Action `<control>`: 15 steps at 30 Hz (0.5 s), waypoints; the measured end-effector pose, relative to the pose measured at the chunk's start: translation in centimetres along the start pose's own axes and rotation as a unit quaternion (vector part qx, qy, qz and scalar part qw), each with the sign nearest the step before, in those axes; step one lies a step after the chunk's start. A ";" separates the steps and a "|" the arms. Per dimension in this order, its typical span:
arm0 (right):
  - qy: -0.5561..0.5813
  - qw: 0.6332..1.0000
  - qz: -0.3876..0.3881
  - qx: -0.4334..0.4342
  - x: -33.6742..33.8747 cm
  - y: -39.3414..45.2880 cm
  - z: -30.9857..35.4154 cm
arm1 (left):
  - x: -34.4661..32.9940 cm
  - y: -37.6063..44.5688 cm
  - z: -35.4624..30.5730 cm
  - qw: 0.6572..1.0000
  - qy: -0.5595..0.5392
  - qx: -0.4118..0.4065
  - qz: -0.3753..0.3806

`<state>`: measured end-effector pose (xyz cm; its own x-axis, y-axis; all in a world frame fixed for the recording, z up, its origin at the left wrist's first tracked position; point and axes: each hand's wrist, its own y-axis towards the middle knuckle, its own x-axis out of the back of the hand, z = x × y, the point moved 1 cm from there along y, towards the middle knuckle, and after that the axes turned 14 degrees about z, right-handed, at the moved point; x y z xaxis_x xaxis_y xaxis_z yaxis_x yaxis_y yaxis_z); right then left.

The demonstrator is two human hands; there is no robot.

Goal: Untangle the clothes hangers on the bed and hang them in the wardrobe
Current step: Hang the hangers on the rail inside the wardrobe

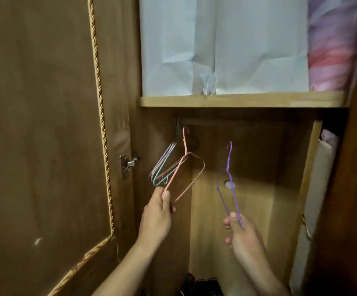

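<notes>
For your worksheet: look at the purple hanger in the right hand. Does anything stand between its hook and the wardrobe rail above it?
Nothing visible does. The purple hanger, pinched by the right hand, has its hook below a bare stretch of the rail. The pink hanger and hung hangers sit off to the left.

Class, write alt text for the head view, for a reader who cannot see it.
Two hands hold wire hangers up inside an open wardrobe: the left hand grips a pink hanger at the rail, the right hand a purple hanger. More hangers already hang at the left.
</notes>
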<state>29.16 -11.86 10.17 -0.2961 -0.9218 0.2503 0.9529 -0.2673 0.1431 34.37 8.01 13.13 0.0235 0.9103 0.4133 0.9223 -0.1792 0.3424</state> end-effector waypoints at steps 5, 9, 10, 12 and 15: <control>-0.005 1.000 -0.027 0.001 -0.6 2.8 0.7 | 0.9 9.5 -1.8 0.999 0.024 -0.048 -0.001; -0.008 1.000 -0.011 -0.003 -0.8 4.6 0.9 | 0.7 14.4 -2.0 1.000 0.017 -0.013 0.013; -0.008 1.000 -0.006 -0.004 -0.8 4.9 0.7 | 0.7 15.2 -1.7 1.000 0.001 0.004 0.020; -0.006 1.000 -0.002 -0.005 -0.9 5.3 0.5 | 0.9 15.9 -1.0 0.999 0.016 0.031 0.018; -0.012 1.000 -0.003 -0.004 -1.1 5.7 0.4 | 1.5 16.0 0.3 0.996 0.068 0.063 0.002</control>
<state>34.91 -12.23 11.13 -0.3027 -0.9134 0.2722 0.9517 -0.2746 0.1371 49.24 6.61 18.91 -0.0171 0.8497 0.5270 0.9635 -0.1268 0.2357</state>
